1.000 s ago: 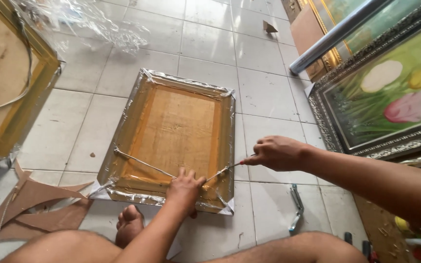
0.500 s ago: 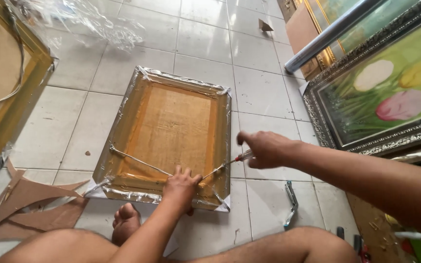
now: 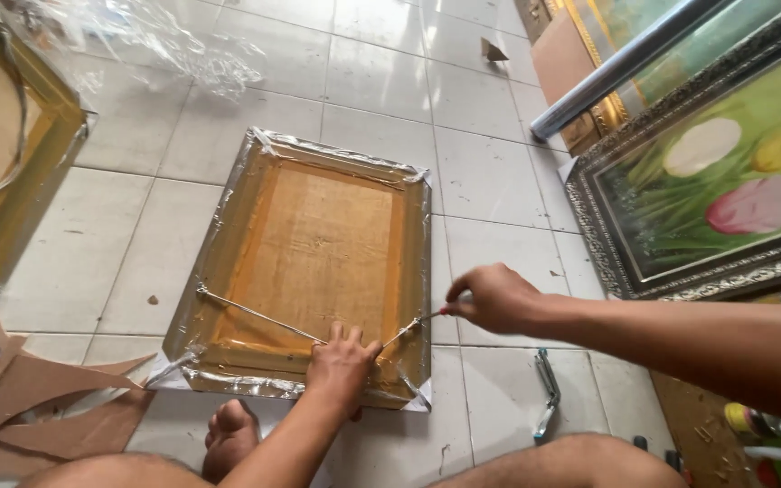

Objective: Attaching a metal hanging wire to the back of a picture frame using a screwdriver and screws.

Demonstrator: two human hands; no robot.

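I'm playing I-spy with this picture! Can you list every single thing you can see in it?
wrapped frame: one, golden brown, face down on floor, centre
hanging wire: one, silvery, across frame's back
tulip painting: one, green, dark ornate frame, right
second frame: one, gold, left edge
plastic wrap: clear, top left
cardboard scraps: brown, bottom left
metal tool: one, grey, on the tiles
left hand: presses the wire
right hand: holds a thin tool at the wire's end

the frame back (image 3: 318, 253) is golden brown, wrapped in clear shiny plastic. the floor tiles (image 3: 490, 172) are pale grey-white. the painting (image 3: 725, 181) shows pink, white and yellow tulips on green, with a dark silver ornate border.
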